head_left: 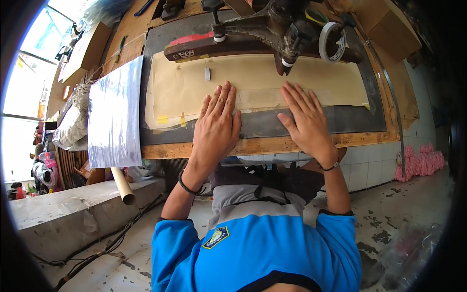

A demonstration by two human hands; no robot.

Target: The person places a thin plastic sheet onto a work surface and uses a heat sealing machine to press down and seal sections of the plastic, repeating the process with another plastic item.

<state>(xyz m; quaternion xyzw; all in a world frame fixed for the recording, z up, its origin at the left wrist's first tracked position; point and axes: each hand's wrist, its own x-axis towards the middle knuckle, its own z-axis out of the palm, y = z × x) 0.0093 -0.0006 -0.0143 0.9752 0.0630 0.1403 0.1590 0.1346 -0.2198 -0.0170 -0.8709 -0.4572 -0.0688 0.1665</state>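
Note:
My left hand (217,119) lies flat with fingers stretched forward on the near part of a tan paper sheet (180,87). To its right, my right hand (305,117) rests on the same sheet, fingers spread a little and thumb out to the side. Neither hand grips anything. Between them shows a faint glossy patch that looks like clear plastic film (258,100); its outline is hard to make out. A small grey piece (207,74) sits on the paper beyond my left fingertips. Beneath the paper is a dark grey mat (262,125).
A dark clamp bar (262,47) under a metal frame (253,27) crosses the paper's far side. A white tape roll (332,43) leans at its right. Stacked clear-silvery sheets (116,114) overhang the wooden table edge (170,151) at left, above a cardboard tube (122,187).

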